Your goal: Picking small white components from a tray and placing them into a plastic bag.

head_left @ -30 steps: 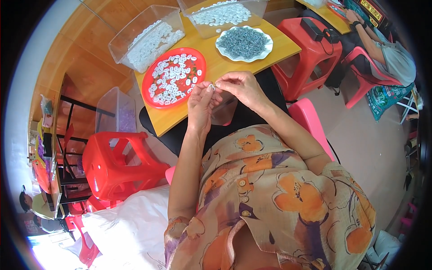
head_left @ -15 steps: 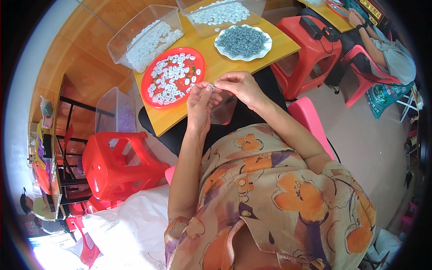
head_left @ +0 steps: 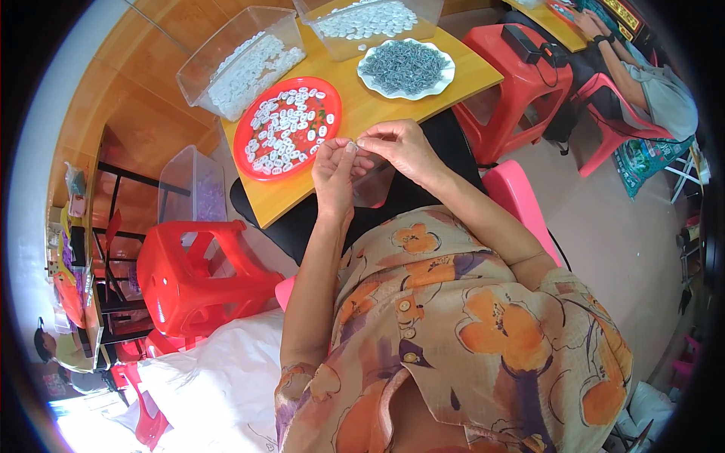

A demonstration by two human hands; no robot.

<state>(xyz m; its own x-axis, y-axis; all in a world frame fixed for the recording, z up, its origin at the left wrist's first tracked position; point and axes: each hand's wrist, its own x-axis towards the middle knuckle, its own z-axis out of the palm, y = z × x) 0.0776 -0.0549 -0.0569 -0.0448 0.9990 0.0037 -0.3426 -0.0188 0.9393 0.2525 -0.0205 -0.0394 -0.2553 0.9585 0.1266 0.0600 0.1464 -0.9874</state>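
Above the near edge of the table, my left hand (head_left: 334,172) is closed, thumb and fingers pinching a small white piece (head_left: 352,146). Its shape is mostly covered by the fingertips. My right hand (head_left: 408,152) meets it from the right, thumb and forefinger pinched against the same spot; anything small between them is hidden. Just beyond my left hand lies a round red tray (head_left: 241,140) strewn with white oval pieces (head_left: 285,124) bearing dark marks. Farther right, a white scalloped plate (head_left: 448,73) carries a heap of thin grey pieces (head_left: 406,66).
Two clear bins of white pieces stand on the yellow table (head_left: 355,98): a left bin (head_left: 189,79) and a back bin (head_left: 332,49). Red stools flank the table, one at left (head_left: 170,279), one at right (head_left: 513,113). A co-worker (head_left: 657,94) sits at upper right.
The view has shifted very slightly. Both hands keep the same pinch, fingertips together, with only tiny movement.
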